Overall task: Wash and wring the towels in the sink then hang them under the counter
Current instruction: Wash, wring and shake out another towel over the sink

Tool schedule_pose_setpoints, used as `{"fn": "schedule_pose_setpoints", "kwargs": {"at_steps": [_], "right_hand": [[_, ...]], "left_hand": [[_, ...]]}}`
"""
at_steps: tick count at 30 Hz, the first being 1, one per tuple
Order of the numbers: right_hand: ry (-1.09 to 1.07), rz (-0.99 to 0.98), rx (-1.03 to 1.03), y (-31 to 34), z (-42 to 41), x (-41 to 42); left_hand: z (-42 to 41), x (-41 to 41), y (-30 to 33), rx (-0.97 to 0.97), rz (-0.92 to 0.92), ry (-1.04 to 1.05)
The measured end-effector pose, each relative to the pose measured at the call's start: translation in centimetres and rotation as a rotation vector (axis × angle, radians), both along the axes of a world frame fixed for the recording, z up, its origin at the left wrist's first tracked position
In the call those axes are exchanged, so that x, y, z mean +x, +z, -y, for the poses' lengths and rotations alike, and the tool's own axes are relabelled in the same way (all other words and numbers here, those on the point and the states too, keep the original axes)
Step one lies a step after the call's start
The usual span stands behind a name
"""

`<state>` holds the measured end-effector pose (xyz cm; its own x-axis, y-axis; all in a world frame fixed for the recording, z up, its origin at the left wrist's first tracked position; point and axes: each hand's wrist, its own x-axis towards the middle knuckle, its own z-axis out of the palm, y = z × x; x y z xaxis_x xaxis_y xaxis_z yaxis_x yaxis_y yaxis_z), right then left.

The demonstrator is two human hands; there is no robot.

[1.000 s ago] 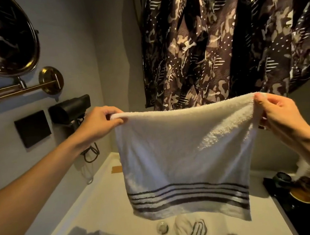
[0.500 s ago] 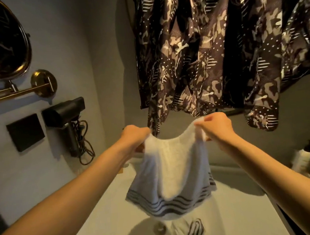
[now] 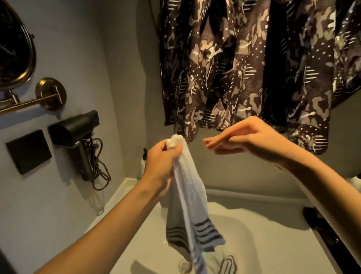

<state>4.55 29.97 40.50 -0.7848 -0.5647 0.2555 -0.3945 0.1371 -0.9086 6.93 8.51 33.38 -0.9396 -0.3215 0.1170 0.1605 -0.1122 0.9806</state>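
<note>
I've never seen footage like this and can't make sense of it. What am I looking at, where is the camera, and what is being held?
There is no machine: a person wears a camera on the head, looking forward and down at their own bare arms. The left hand grips the gathered top of a white towel with dark stripes, which hangs over a pale sink. The right hand is open and holds nothing. A second striped towel lies in the basin near the drain. A patterned curtain hangs behind; a hair dryer is mounted on the wall.
</note>
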Motion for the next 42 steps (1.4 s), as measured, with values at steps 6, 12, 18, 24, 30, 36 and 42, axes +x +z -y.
{"fn": "schedule_pose_setpoints", "kwargs": {"at_steps": [6,12,18,24,30,36,42], "right_hand": [[-0.339,0.364,-0.111,-10.8,0.3,-3.6],[0.127,0.728,-0.433,-13.9,3.6,-2.3],[-0.202,0.334,-0.385,-7.7,2.5,0.4],[-0.007,0.389,-0.538,-2.1,3.7,3.5],[-0.080,0.337,-0.493,-2.8,5.4,2.5],[-0.190,0.688,-0.444,-6.0,5.6,2.0],[-0.194,0.610,-0.235,-6.4,3.6,2.2]], "left_hand": [[-0.1,1.6,4.9,0.044,-0.032,-0.237],[1.0,2.2,8.4,-0.026,0.005,-0.377],[5.0,3.3,8.0,-0.002,-0.071,-0.202],[3.5,0.4,11.6,0.257,-0.163,-0.118],[4.1,-2.7,6.1,0.337,-0.014,-0.027],[0.3,1.3,-8.2,0.646,0.226,-0.318],[0.4,3.5,-7.4,0.742,0.145,-0.542]]}}
